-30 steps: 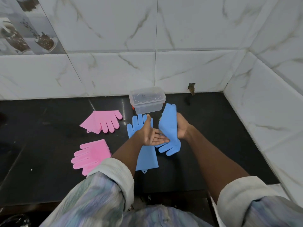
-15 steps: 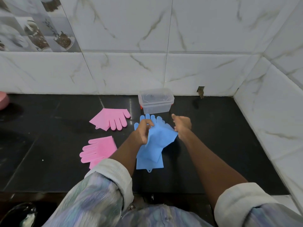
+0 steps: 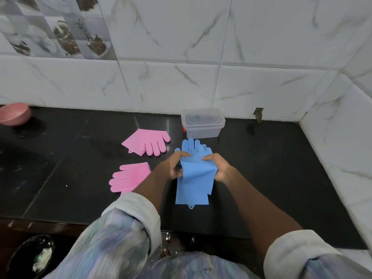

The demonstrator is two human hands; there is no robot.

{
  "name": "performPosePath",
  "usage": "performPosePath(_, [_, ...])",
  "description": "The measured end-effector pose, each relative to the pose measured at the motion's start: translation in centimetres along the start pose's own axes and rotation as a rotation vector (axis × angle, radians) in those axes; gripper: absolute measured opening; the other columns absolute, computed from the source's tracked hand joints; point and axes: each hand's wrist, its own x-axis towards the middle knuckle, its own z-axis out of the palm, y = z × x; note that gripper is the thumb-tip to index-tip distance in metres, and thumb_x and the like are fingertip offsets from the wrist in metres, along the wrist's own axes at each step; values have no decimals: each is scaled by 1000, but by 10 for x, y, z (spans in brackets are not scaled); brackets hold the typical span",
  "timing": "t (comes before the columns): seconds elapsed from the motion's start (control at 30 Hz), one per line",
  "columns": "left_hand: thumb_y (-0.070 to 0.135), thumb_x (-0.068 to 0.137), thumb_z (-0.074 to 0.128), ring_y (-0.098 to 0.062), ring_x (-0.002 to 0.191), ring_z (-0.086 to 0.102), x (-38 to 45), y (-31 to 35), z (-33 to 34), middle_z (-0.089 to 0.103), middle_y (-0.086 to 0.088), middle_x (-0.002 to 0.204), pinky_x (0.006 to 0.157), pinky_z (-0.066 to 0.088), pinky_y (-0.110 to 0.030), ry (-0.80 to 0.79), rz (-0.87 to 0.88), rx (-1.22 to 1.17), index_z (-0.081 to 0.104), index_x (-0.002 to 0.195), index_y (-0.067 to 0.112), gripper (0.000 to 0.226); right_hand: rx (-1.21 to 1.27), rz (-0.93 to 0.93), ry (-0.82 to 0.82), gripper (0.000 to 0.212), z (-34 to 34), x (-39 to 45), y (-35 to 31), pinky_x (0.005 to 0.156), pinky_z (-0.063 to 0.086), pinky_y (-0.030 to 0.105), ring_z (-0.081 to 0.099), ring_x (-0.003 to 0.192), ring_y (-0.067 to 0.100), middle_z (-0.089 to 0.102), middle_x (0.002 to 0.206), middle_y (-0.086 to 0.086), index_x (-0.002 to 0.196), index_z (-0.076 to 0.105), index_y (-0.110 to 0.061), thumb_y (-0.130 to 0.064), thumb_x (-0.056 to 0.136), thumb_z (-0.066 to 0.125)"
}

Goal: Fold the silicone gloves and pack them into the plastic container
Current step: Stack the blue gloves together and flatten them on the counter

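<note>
Two blue silicone gloves lie stacked on the black counter, fingers toward the wall. My left hand (image 3: 175,165) and my right hand (image 3: 217,167) both pinch the upper blue glove (image 3: 198,170) at its middle, lifting it off the lower blue glove (image 3: 191,195), whose cuff tab shows at the near end. A clear lidded plastic container (image 3: 203,123) stands shut just beyond the gloves by the wall. One pink glove (image 3: 148,143) lies left of the container. A second pink glove (image 3: 128,177) lies nearer, partly hidden by my left forearm.
A pink bowl (image 3: 14,114) sits at the far left by the wall. White marble tile walls close the back and right side (image 3: 340,137). A dark bowl (image 3: 30,256) with white bits sits below the counter's near edge at bottom left.
The blue glove held upright in my right hand a second ago has been laid over the other blue glove, and both hands now grip it. The view shifted right, bringing the pink bowl in.
</note>
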Motion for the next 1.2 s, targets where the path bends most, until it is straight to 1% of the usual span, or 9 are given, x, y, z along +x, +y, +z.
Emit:
performPosePath(0.2, [1, 101, 53, -21, 85, 65, -4, 7, -7, 67, -12, 105, 65, 58, -27, 21, 55, 120, 52, 149, 0, 48, 12, 25, -12, 48, 6, 7, 1, 120, 40, 56, 54, 140, 42, 60, 147, 24, 147, 54, -3, 3, 100, 48])
performPosePath(0.37, [18, 102, 58, -32, 121, 66, -2, 9, -8, 67, -15, 139, 87, 58, -39, -49, 134, -52, 56, 146, 8, 46, 197, -106, -51, 49, 20, 13, -5, 121, 39, 55, 53, 141, 40, 58, 150, 22, 150, 52, -6, -2, 102, 49])
performPosePath(0.5, [36, 102, 64, -31, 121, 68, 4, 0, -17, 64, -16, 140, 96, 60, -40, 66, 36, 461, 53, 146, 9, 53, 19, -18, 99, 40, 20, 16, 0, 115, 47, 52, 62, 131, 37, 64, 141, 20, 143, 58, -6, -18, 105, 55])
performPosePath(0.6, [18, 103, 64, -24, 92, 68, 14, -7, -23, 66, -17, 121, 98, 59, -39, 144, 98, 636, 55, 142, 0, 43, -210, 10, 134, 43, 16, 13, 7, 113, 50, 53, 65, 125, 36, 67, 136, 17, 140, 59, -7, -21, 100, 66])
performPosePath(0.77, [-1, 102, 48, -28, 89, 54, 11, -5, -17, 54, -19, 107, 76, 53, -38, 160, 167, 692, 57, 127, -5, 27, -371, -61, 187, 40, 18, 19, 9, 109, 52, 53, 64, 124, 40, 64, 137, 22, 140, 55, 2, 6, 100, 54])
performPosePath(0.87, [-3, 100, 44, -28, 89, 56, 10, 1, -12, 56, -17, 103, 78, 49, -40, 178, 169, 541, 55, 111, 3, 17, -313, -66, 171, 42, 22, 22, 3, 113, 49, 53, 62, 129, 40, 61, 141, 23, 142, 53, 2, 9, 101, 47])
performPosePath(0.97, [-2, 101, 42, -18, 66, 58, 9, 0, -14, 57, -10, 79, 53, 49, -19, 202, 84, 357, 57, 88, 4, 21, -311, -77, 155, 44, 25, 18, 2, 111, 51, 52, 61, 130, 40, 60, 143, 22, 145, 51, -2, 9, 103, 46])
performPosePath(1.07, [1, 103, 45, -11, 49, 60, 11, -9, -20, 65, -12, 78, 45, 49, -15, 194, 48, 433, 66, 99, -2, 22, -359, -80, 134, 44, 28, 12, 9, 76, 64, 39, 68, 116, 38, 60, 142, 21, 144, 47, -6, 8, 103, 52])
performPosePath(1.2, [-5, 100, 51, -31, 105, 70, 16, -23, -23, 67, -20, 125, 84, 62, -39, 206, 96, 560, 59, 136, -4, 36, -518, -174, 232, 47, 20, 12, 29, 103, 57, 51, 65, 122, 33, 64, 137, 14, 139, 52, -8, 4, 96, 67])
